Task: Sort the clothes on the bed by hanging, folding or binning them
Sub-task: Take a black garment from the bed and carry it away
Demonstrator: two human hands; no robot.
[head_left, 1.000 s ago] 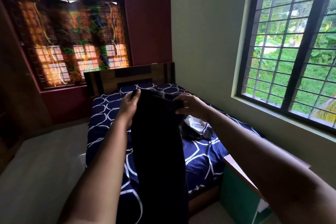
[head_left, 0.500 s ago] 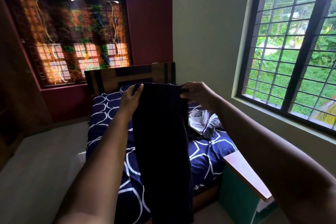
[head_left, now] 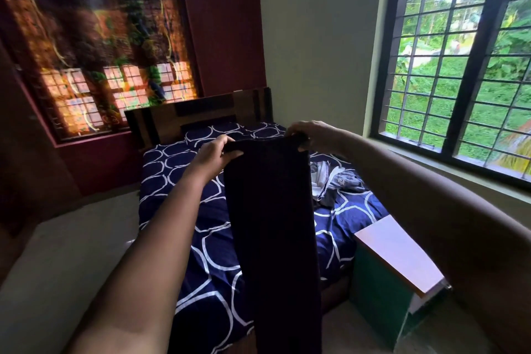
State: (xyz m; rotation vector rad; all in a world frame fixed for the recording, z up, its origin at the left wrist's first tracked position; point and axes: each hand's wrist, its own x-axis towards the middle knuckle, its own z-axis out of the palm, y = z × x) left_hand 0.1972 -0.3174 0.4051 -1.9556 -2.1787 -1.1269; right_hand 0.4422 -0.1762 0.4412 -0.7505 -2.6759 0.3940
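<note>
A long black garment (head_left: 273,224) hangs in the air above the bed (head_left: 184,181), its top edge stretched level. The left hand (head_left: 214,154) pinches one upper corner and the right hand (head_left: 313,133) pinches the other, fingers closed on the cloth. Its lower end runs out of frame past the bed's foot. On the bed's window side lies a crumpled pile of clothes (head_left: 333,181); the other side is bare sheet.
</note>
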